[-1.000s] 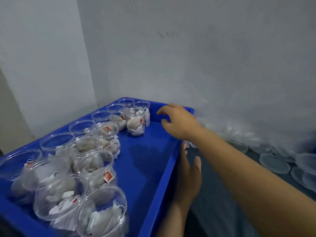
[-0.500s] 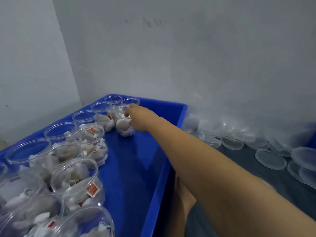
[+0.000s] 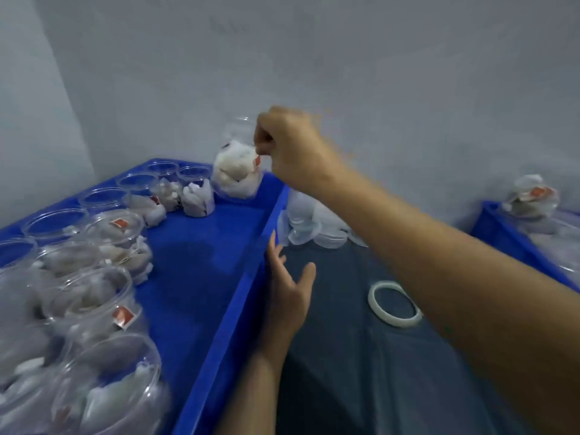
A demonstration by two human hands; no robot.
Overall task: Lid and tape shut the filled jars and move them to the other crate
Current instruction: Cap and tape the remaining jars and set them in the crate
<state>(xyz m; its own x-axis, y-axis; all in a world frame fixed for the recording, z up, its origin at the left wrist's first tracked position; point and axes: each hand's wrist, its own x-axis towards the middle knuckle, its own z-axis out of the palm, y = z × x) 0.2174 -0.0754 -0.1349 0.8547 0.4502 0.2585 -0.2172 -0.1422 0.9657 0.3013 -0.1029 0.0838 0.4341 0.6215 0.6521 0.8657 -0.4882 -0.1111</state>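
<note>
Clear plastic, packed with white sachets: one jar (image 3: 236, 166) has just come up out of the crate (image 3: 219, 309). Half a second ago the right hand (image 3: 290, 149) was down among the far jars; now it holds this one by the rim, fingers curled over the open mouth and thumb side pinching, so the jar hangs a little tilted above the crate's far right corner. It has no lid yet.

The left hand (image 3: 288, 287) has hold of nothing. It sits just outside the crate's right wall, fingers straight and slightly spread, the fingertips close to or touching the blue rim; a second ago it lay flatter and lower in the same place.

So the pick is done and the carry has begun. I'd judge the next stop is the dark mat (image 3: 345, 356) to the right, where the lids (image 3: 317, 229) are heaped against the wall and a tape roll (image 3: 394, 304) lies flat beside the right forearm. The free hand looks ready to fetch a lid.

In the crate the other jars (image 3: 103, 246) stand open in rows, all filled. At the far right edge the second crate (image 3: 514, 243) shows one finished jar (image 3: 532, 199), so most of the job remains.
</note>
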